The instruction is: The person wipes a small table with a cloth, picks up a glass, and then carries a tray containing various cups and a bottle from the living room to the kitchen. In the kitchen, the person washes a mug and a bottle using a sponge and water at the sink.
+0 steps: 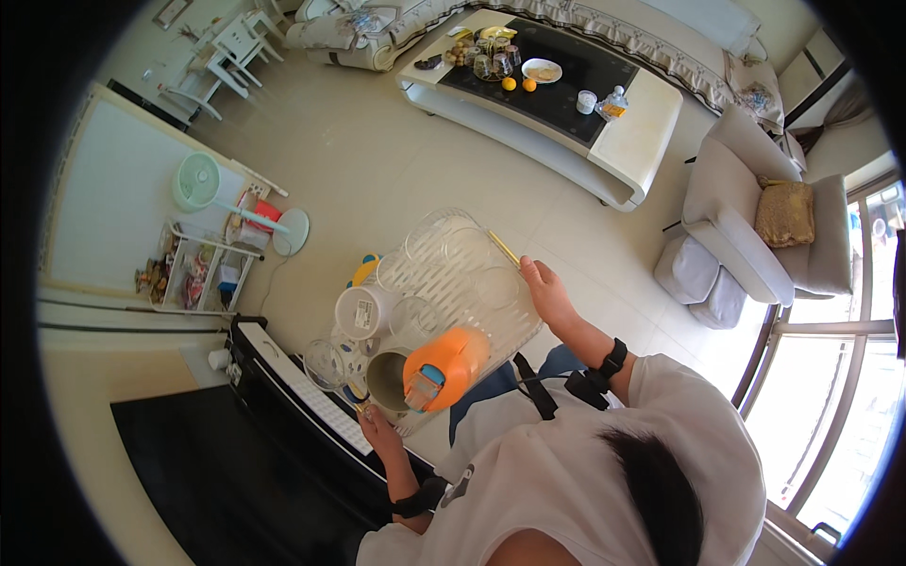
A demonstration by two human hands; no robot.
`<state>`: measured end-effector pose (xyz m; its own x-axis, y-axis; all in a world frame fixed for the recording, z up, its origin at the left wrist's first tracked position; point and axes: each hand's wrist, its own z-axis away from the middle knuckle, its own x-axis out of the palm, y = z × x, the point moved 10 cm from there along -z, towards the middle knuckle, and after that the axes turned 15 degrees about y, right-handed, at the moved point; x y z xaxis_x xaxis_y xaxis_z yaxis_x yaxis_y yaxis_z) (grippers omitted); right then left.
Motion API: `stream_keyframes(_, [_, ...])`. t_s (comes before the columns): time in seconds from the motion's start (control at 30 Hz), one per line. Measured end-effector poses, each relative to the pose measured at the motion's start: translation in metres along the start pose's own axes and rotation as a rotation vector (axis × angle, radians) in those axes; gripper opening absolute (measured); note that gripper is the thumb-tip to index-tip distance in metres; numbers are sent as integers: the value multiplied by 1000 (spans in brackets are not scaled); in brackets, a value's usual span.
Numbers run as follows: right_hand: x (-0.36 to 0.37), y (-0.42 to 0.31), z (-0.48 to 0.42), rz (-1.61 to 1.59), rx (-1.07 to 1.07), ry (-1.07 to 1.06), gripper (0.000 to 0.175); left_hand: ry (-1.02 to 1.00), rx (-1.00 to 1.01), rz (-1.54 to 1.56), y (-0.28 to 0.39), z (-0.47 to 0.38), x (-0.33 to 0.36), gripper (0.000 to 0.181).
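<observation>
A clear plastic tray (451,286) with a slotted base is held up before my body by its gold-coloured handles. My right hand (552,293) grips the handle (503,247) at one end. At the opposite end, my left hand (383,433) is closed around the other handle, partly hidden by it. An orange bottle (459,357) with a blue and clear cap stands on the tray near my body. Beside it are a grey-green cup (386,378) and a white cup (347,309) bearing a label. Several clear glasses (414,322) share the tray.
A black upright piano (233,467) is close by my left arm. Past it stand a mint-green fan (291,232) and a white wheeled cart (205,272). Ahead is a coffee table (640,141) bearing glasses and fruit. A grey armchair (740,205) and footstools (690,272) are at right.
</observation>
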<state>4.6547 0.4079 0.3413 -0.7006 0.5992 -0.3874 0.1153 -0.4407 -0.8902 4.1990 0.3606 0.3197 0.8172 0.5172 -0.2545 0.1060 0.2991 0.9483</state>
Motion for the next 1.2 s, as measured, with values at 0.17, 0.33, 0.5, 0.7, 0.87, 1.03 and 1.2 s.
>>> stream_keyframes(0.17, [31,-20,-80,-182,11,188,55,-164,139,-50,56,-112,110,26])
stream_keyframes(0.33, [76,-53,-142,-264,121,260,52,-296,134,-65,104,-210,192,23])
stream_keyframes(0.5, [118,-92,-197,-330,177,300,48,-375,215,-101,151,-292,265,23])
stream_keyframes(0.7, [192,-126,-304,-367,197,282,46,-359,175,-41,184,-375,351,23])
stream_keyframes(0.87, [278,-218,-420,-334,47,137,44,-143,212,-135,221,-468,402,21])
stream_keyframes(1.03, [363,-312,-532,-221,0,27,44,7,211,-181,265,-553,457,22])
stream_keyframes(1.2, [472,-378,-622,-210,21,-95,46,169,201,-278,305,-635,488,22])
